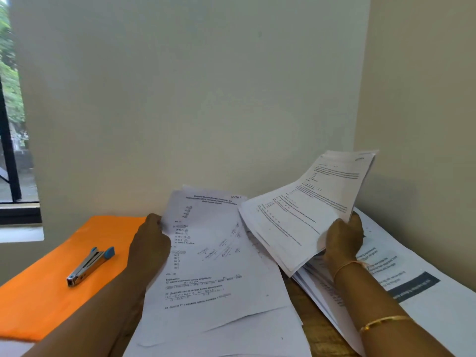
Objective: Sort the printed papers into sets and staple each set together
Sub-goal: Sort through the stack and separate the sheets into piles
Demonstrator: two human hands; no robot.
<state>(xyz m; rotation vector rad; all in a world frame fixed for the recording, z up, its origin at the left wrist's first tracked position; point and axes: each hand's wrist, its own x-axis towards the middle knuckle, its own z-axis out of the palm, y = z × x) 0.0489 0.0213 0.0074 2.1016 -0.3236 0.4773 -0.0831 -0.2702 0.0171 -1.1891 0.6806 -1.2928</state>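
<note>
Orange card, perhaps a folder, covers the left part of a wooden desk. It is smooth and matte, and a stapler lies flat on it — bright metal body, blue plastic ends — well apart from the papers and untouched.

At the centre, a loose stack of white printed sheets carries maths questions in small black type. Its top page is thin enough to buckle, with a soft crease near the lower edge. The left hand grips this stack at its left edge, fingers curled at the margin, seemingly to steady it or to lift the top page.

The right hand pinches a second bundle near its lower right corner and holds it tilted up off the desk, pages slightly fanned. This is probably so the print can be read and matched against the centre stack. Under the raised bundle lies another slanted pile. Beyond it, a larger sheet with a dark printed band reaches toward the right corner.

Thin gold bangles circle the right wrist and forearm. A plain cream wall stands behind, and a window shows at far left. Sorting looks to be under way — stapling not yet begun.
</note>
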